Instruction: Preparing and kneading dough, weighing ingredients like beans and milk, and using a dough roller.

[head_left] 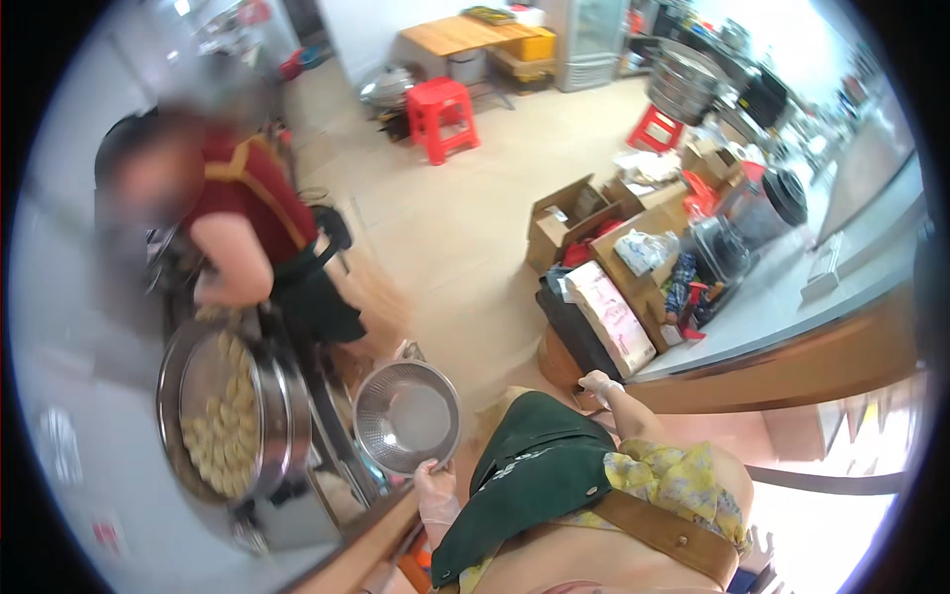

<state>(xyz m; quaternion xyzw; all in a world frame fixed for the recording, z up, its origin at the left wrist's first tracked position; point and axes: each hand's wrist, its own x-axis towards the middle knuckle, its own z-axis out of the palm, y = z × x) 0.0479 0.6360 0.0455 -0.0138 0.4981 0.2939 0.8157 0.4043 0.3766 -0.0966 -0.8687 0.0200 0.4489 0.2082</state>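
My left hand (435, 487), in a clear thin glove, grips the near rim of a perforated metal colander (407, 416). I see into its bowl, where no contents show. My right hand (597, 388), gloved too, is held out to the right beside the counter's end, close to a dark box (579, 327). Its fingers look curled, and what they hold, if anything, is too small to make out. A large round steamer (287, 421) stands left of the colander, with several pale dumplings (226, 421) inside.
A co-worker (252, 213) in a dark red top leans over the left worktop. Cartons (554, 223) and a blender (757, 213) crowd the right counter (752, 337). Tiled floor (445, 247) runs ahead to a red stool (441, 114) and a wooden table (460, 36).
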